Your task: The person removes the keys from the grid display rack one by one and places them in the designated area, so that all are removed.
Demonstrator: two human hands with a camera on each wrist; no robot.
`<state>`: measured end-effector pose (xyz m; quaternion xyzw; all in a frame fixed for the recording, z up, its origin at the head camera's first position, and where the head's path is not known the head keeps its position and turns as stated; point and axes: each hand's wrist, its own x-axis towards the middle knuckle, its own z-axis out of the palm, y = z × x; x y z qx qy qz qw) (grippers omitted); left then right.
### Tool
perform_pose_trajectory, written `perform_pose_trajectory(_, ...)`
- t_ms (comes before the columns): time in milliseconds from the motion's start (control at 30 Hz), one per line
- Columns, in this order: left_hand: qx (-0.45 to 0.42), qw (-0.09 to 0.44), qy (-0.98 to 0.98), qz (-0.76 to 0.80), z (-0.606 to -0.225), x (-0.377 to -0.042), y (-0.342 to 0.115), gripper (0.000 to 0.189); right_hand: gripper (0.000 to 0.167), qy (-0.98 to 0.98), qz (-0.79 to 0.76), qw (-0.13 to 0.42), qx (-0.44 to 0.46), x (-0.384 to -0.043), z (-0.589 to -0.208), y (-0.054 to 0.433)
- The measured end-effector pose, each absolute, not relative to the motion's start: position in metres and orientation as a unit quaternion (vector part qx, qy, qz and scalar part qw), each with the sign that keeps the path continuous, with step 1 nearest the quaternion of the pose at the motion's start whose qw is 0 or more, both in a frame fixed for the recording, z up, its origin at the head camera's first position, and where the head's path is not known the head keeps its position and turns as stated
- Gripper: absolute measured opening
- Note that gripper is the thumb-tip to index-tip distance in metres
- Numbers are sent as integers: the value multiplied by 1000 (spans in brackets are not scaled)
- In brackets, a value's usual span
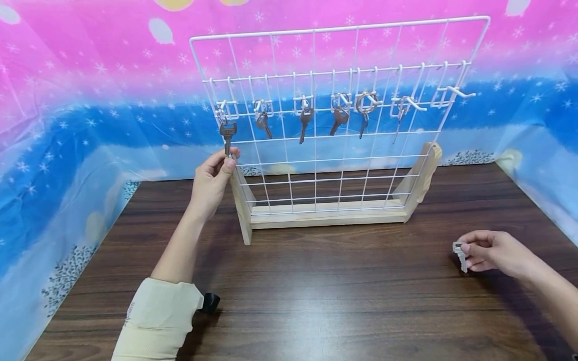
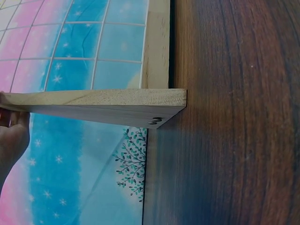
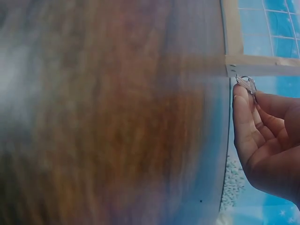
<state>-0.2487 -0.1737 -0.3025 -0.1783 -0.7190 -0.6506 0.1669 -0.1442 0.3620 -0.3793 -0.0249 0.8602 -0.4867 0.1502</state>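
Note:
A white wire grid rack [image 1: 314, 185] stands upright in a wooden base [image 1: 329, 219]. My left hand [image 1: 212, 183] grips the top of its left wooden side support [image 1: 241, 205], just below a hanging key [image 1: 228, 130]. The left wrist view shows that side support [image 2: 117, 98] side-on, with the hand [image 2: 13, 143] at its upper end. Off to the rack's right and nearer me, my right hand [image 1: 501, 253] pinches a silver key [image 1: 460, 256] over the table. The right wrist view shows a metal ring beside that key [image 3: 246, 83], between thumb and fingertips.
Several more keys, among them one key [image 1: 305, 123] near the middle, hang by rings from white hooks along the grid. Another hook [image 1: 456, 93] juts forward at the right end. The dark wooden table [image 1: 343, 291] is backed by a patterned cloth [image 1: 90, 135].

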Motion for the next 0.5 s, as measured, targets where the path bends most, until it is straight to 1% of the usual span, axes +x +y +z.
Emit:
perform_pose_trajectory(100,-179,164,-717,-653,-302,-249,-174,41,33,856,-489,165,-25,-145,-383,360)
perform_pose_trajectory(500,-175,163,-718,-653,-303,-249,-174,41,36,875,-456,162,-11,-151,-388,356)
